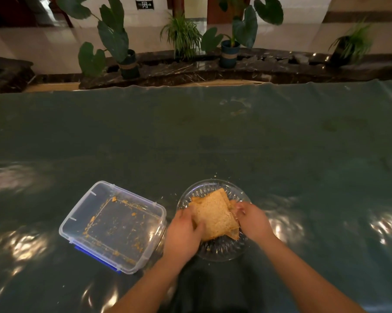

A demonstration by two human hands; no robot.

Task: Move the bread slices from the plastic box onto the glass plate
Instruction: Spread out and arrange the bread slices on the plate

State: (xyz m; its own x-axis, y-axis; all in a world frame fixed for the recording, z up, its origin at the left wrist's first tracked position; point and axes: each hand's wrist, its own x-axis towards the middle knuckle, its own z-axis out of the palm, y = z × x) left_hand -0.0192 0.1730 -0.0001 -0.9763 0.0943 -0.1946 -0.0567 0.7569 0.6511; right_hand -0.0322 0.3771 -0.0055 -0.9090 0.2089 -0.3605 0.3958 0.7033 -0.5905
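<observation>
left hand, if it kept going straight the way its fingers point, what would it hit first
The left hand points up and to the right, and its fingers already touch the bread slices stacked on the glass plate. Going on, it would likely push the bread first, toward the right hand.

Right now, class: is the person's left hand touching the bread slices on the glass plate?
Touching. The head view shows the left hand with its thumb lying over the near-left edge of the bread slices on the glass plate.

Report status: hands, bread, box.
Both hands, left and right, gripping bread slices over glass plate. Plastic box holds only crumbs. Nothing in the way.
</observation>
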